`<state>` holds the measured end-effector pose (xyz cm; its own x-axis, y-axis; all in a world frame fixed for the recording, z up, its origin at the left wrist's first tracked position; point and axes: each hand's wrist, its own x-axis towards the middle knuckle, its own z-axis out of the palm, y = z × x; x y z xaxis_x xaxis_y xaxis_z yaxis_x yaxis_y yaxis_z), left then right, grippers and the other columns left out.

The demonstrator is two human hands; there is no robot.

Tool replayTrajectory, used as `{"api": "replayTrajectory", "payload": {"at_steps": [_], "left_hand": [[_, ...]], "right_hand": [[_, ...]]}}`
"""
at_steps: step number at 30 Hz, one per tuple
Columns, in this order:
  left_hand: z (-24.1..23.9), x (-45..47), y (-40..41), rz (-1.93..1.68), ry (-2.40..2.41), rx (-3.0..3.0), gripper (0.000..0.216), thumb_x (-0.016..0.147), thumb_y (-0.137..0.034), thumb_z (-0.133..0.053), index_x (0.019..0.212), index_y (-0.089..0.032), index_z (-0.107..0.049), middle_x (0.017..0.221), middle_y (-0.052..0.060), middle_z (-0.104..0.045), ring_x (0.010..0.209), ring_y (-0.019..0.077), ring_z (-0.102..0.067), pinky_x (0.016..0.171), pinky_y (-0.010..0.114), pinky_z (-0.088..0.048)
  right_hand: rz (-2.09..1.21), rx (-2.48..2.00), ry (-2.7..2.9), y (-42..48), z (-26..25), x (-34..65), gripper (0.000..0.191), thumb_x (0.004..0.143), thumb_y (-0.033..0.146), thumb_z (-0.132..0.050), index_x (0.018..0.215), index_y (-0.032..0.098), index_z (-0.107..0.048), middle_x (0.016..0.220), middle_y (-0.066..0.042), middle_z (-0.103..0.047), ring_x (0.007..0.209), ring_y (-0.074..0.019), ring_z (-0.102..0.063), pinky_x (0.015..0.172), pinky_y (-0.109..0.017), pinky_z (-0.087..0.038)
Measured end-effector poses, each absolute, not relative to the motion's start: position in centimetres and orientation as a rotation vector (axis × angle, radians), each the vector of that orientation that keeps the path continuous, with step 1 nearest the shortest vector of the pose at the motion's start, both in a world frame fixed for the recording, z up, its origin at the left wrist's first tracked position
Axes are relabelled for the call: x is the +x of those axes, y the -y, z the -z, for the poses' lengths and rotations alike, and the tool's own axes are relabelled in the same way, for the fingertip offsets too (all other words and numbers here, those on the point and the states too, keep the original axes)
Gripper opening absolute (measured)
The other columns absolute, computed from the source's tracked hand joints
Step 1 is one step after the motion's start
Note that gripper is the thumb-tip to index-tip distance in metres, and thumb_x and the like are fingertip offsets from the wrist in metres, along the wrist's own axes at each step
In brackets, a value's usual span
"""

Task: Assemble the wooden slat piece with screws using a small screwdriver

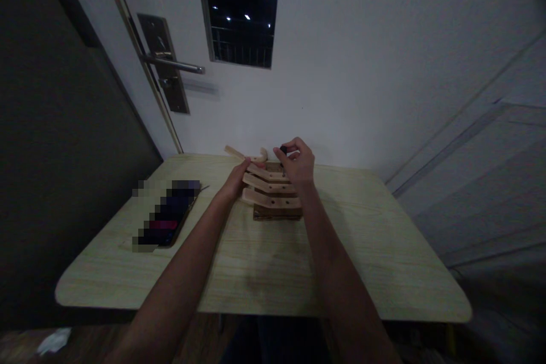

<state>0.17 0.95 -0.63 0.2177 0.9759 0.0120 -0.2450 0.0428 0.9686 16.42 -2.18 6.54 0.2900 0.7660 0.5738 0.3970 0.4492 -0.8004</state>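
Observation:
Several pale, bent wooden hooks lie in rows across a dark brown wooden board (277, 214). The nearest wooden hook (260, 200) shows two dark holes. My left hand (235, 180) grips the left end of a hook (261, 171) farther back; its fingers are partly hidden. Between the fingertips of my right hand (300, 163) is the black handle of a screwdriver (284, 150), upright, with its thin shaft pointing down at that hook. My right wrist covers the right ends of the hooks. One more hook (234, 152) with a curled end lies behind my left hand.
A phone (181, 213), partly pixelated, lies on the left of the pale wood-grain table (367, 261), with a thin rod (205, 187) beside it. Behind the table stands a white door (341, 68) with a metal handle (179, 65) and a dark window (243, 5).

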Motion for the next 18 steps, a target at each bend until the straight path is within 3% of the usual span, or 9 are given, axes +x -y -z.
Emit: {"api": "replayTrajectory", "payload": {"at_steps": [5, 9, 15, 18], "left_hand": [[0.6, 0.1, -0.9, -1.157, -0.892, 1.121, 0.062, 0.073, -0.069, -0.058, 0.093, -0.011, -0.071, 0.086, 0.01, -0.075, 0.078, 0.0249, -0.068, 0.072, 0.033, -0.05], [0.4, 0.1, -0.7, -1.174, -0.88, 1.134, 0.062, 0.075, -0.069, -0.057, 0.092, -0.011, -0.071, 0.086, 0.011, -0.075, 0.083, 0.0265, -0.069, 0.077, 0.035, -0.051], [0.4, 0.1, -0.7, -1.161, -0.861, 1.11, 0.059, 0.074, -0.066, -0.059, 0.089, -0.011, -0.071, 0.081, 0.011, -0.075, 0.082, 0.0266, -0.069, 0.078, 0.035, -0.051], [0.3, 0.1, -0.6, -1.168, -0.856, 1.111, 0.056, 0.075, -0.064, -0.06, 0.087, -0.01, -0.072, 0.08, 0.011, -0.075, 0.079, 0.0257, -0.069, 0.079, 0.035, -0.051]], "right_hand": [[-0.313, -1.184, 1.421, 2.2, -6.8, 16.6, 0.02, 0.074, 0.035, -0.074, 0.087, 0.021, -0.066, 0.069, 0.004, -0.059, 0.053, -0.008, -0.05, 0.056, -0.023, -0.044], [-0.354, -1.089, 1.496, 2.2, -6.6, 17.6, 0.017, 0.08, 0.036, -0.069, 0.087, 0.021, -0.071, 0.085, -0.003, -0.067, 0.065, -0.0111, -0.057, 0.059, -0.024, -0.047], [-0.437, -1.009, 1.551, 2.8, -5.5, 19.5, 0.03, 0.088, 0.042, -0.059, 0.11, 0.024, -0.07, 0.106, -0.007, -0.07, 0.07, -0.0124, -0.058, 0.056, -0.023, -0.048], [-0.493, -0.99, 1.564, 3.3, -5.1, 19.7, 0.035, 0.089, 0.043, -0.057, 0.118, 0.026, -0.066, 0.105, -0.006, -0.07, 0.072, -0.0128, -0.059, 0.053, -0.021, -0.047]]}}
